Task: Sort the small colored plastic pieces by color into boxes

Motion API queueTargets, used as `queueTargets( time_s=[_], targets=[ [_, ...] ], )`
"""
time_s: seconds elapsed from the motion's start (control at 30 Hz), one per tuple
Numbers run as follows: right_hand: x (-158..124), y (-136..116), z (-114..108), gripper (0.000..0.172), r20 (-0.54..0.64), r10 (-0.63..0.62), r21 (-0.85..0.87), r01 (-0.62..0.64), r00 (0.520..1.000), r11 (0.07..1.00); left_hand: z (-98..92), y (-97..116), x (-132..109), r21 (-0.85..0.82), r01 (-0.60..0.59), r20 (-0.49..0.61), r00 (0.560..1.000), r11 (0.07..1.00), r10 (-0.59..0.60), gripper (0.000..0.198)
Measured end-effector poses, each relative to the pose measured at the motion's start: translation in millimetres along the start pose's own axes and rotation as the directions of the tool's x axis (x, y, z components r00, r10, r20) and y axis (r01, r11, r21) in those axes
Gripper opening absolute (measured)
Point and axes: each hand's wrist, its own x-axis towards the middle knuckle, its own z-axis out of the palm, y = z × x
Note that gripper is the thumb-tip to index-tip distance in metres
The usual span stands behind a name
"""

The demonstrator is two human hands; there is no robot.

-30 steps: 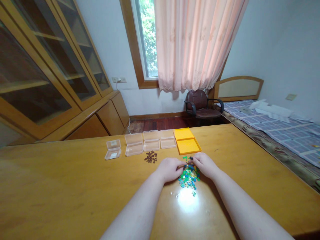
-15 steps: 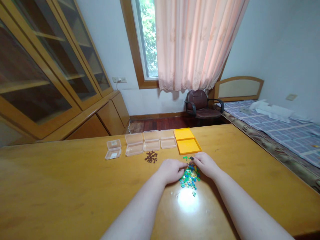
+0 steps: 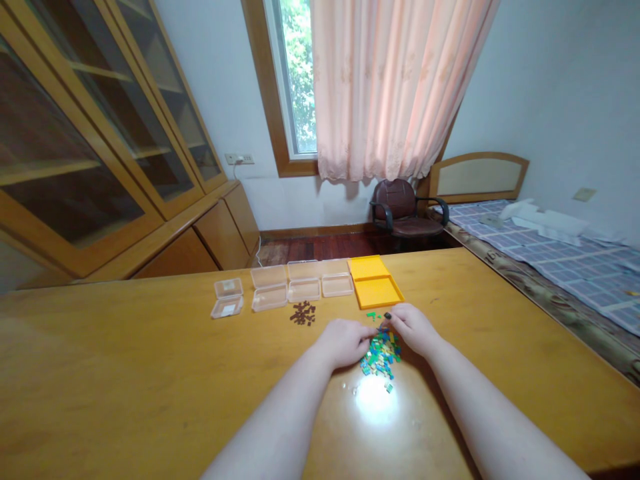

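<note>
A loose pile of small green, blue and yellow pieces (image 3: 381,357) lies on the wooden table between my hands. My left hand (image 3: 346,341) rests at the pile's left edge, its index finger pointing to the top of the pile and the other fingers curled under. At the upper right edge, my right hand (image 3: 407,327) has its fingertips pinched together by the pile; whatever they hold is too small to make out. Several green pieces (image 3: 371,315) lie just above. A separate heap of brown pieces (image 3: 303,313) sits to the left of my hands.
Behind the brown heap stand open clear plastic boxes (image 3: 270,298), with a smaller open one (image 3: 227,307) farther left. An open yellow box (image 3: 379,292) is just beyond my right hand. Past the wooden table (image 3: 125,373) are a chair (image 3: 400,208) and a bed (image 3: 565,247).
The fingertips of my right hand have shifted slightly at the top of the pile. My left hand stays almost in place.
</note>
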Motion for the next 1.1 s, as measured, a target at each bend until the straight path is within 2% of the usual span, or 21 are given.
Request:
queueTargets(
  time_s=[0.1, 0.27, 0.33, 0.57, 0.7, 0.8, 0.97, 1.1],
  targets=[
    [-0.6, 0.4, -2.0, 0.054, -0.013, -0.004, -0.010, 0.004, 1.000, 1.000, 1.3, 0.3, 0.5, 0.009, 0.024, 0.020, 1.000, 1.000, -0.024, 0.033],
    [-0.9, -2.1, 1.3, 0.052, 0.148, -0.108, 0.023, 0.105, 0.983, 0.994, 1.1, -3.1, 2.6, 0.020, 0.108, 0.000, 0.994, 0.994, -0.108, 0.030],
    [-0.4, -2.7, 3.2, 0.051, 0.176, -0.116, 0.021, 0.114, 0.978, 0.993, 1.2, -3.9, 3.1, 0.018, 0.129, -0.012, 0.992, 0.991, -0.129, 0.029],
    [1.4, -4.8, 1.8, 0.054, 0.137, -0.075, -0.056, 0.083, 0.988, 0.995, 1.8, -3.8, 2.5, -0.004, 0.117, -0.041, 0.992, 0.993, -0.117, 0.032],
    [1.3, -4.7, -0.5, 0.056, 0.108, -0.079, -0.044, 0.084, 0.991, 0.995, 2.7, -4.7, 1.9, -0.004, 0.068, 0.006, 0.998, 0.998, -0.067, 0.036],
    [0.8, -4.8, -0.4, 0.056, 0.141, -0.108, -0.001, 0.109, 0.984, 0.994, 3.1, -5.2, 2.3, 0.001, 0.078, 0.018, 0.997, 0.997, -0.078, 0.034],
    [-0.2, -6.2, -0.3, 0.053, 0.187, -0.126, 0.033, 0.122, 0.974, 0.992, 2.6, -5.2, 3.7, 0.011, 0.157, -0.032, 0.987, 0.988, -0.156, 0.031],
    [-1.0, -5.8, 0.4, 0.055, 0.212, -0.123, 0.039, 0.117, 0.969, 0.992, 2.5, -4.6, 4.0, 0.010, 0.148, -0.060, 0.987, 0.989, -0.147, 0.030]
  ],
)
